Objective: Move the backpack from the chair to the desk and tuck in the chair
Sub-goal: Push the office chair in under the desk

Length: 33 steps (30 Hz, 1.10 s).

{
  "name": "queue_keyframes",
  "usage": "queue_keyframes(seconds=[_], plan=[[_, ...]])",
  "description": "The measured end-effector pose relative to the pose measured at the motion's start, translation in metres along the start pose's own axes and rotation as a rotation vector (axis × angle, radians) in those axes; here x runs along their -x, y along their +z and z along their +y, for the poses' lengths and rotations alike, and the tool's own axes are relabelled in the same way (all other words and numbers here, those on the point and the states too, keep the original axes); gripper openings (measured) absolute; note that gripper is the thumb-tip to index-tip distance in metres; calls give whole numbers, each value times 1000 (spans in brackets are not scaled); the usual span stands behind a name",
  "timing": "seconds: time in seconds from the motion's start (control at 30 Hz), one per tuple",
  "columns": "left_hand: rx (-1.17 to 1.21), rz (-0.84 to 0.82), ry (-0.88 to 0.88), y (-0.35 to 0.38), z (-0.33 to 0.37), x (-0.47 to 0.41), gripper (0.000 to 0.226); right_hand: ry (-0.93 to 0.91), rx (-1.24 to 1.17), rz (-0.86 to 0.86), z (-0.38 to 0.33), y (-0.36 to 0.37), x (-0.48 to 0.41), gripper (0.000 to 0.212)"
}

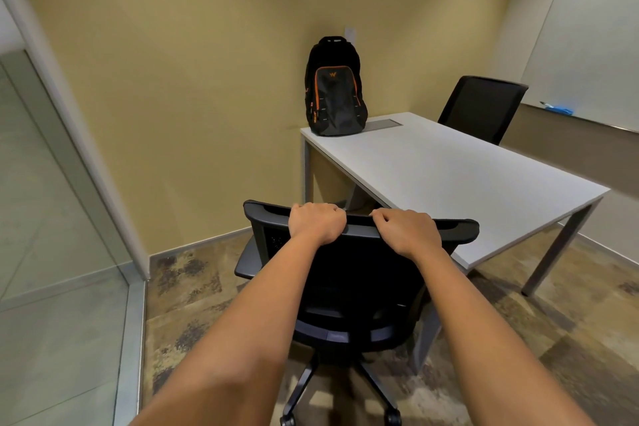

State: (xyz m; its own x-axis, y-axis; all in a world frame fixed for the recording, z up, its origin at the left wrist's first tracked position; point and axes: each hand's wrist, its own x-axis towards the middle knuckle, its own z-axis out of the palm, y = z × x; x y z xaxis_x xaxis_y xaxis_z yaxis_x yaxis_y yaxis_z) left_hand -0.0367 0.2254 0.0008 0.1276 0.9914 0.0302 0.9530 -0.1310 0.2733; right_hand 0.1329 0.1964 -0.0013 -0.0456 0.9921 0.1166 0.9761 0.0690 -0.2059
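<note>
A black backpack [334, 88] with orange trim stands upright on the far left corner of the white desk [449, 176], against the yellow wall. A black office chair on wheels [349, 290] stands in front of me at the desk's near left side, its back toward me. My left hand [316, 222] and my right hand [406, 232] both grip the top edge of the chair's backrest, fingers curled over it. The chair's seat is partly under the desk's near edge.
A second black chair [482, 107] sits at the desk's far side. A whiteboard [594, 45] with a blue eraser [560, 109] on its ledge is on the right wall. A glass partition [52, 235] runs along the left. The desk's leg [553, 252] stands at the right.
</note>
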Motion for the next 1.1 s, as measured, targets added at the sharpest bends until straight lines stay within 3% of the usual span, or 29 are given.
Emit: queue_keyframes(seconds=[0.93,1.1], plan=[[18,0,152,-8,-45,-169,45,176,21,50,-25,20,-148,33],[13,-10,241,-11,-64,-210,46,231,57,80,-35,33,-185,41]])
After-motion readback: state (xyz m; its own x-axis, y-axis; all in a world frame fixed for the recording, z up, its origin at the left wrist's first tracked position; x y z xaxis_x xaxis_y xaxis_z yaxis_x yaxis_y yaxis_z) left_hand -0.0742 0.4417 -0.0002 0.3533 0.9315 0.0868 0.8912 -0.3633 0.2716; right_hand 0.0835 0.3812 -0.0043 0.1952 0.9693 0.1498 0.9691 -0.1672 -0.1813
